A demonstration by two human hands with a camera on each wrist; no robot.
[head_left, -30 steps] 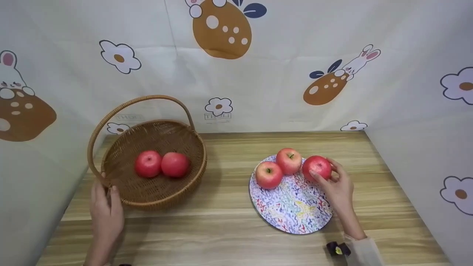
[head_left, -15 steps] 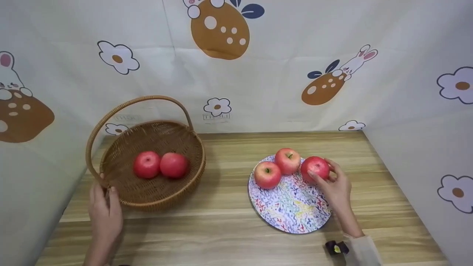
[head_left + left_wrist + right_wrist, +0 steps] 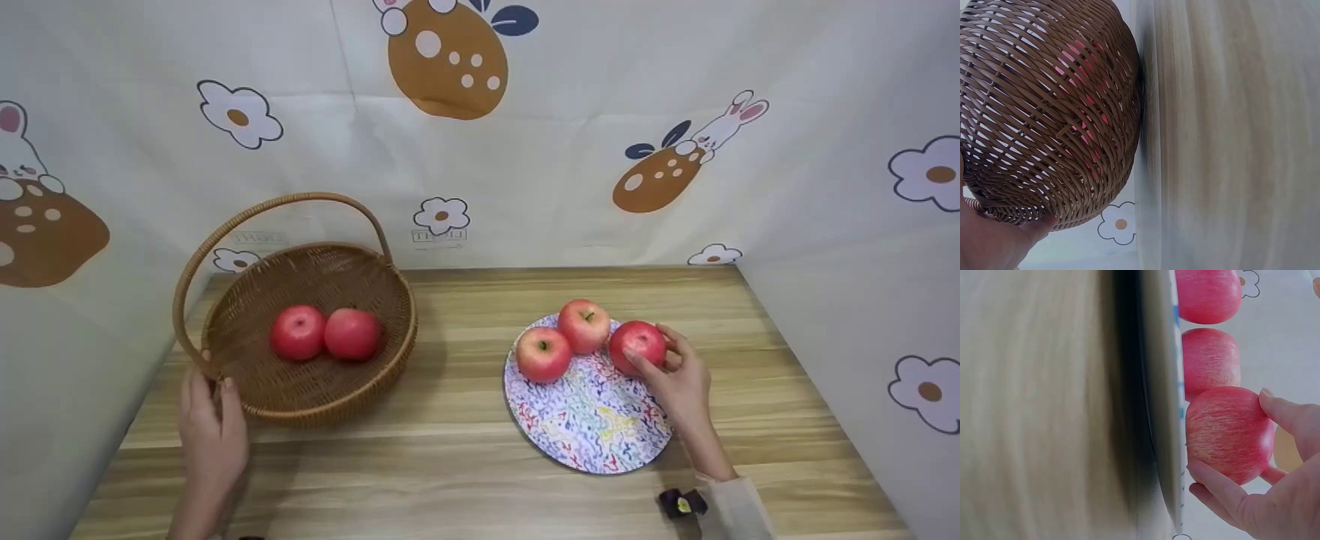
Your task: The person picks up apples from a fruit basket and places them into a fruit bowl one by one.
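My left hand (image 3: 214, 435) grips the left side of a brown wicker basket (image 3: 405, 352), by the foot of its tall arched handle. Two red apples (image 3: 298, 332) lie side by side in the basket; the left wrist view shows red through the weave (image 3: 1086, 101). On the right, a round plate (image 3: 585, 427) with a multicoloured squiggle pattern carries more apples. My right hand (image 3: 686, 386) holds a red apple (image 3: 636, 346) at the plate's upper right, thumb on one side and fingers round the other. Two paler red apples (image 3: 564, 341) with stems up sit left of it.
A wood-grain table (image 3: 465, 480) lies under everything, with bare surface between basket and plate. Behind it and at both sides hangs a pale cloth (image 3: 525, 195) printed with flowers and rabbits. A small dark item (image 3: 681, 504) sits at the right sleeve.
My right hand and its apple have shifted slightly left and toward me on the plate. The left hand and basket stay in place.
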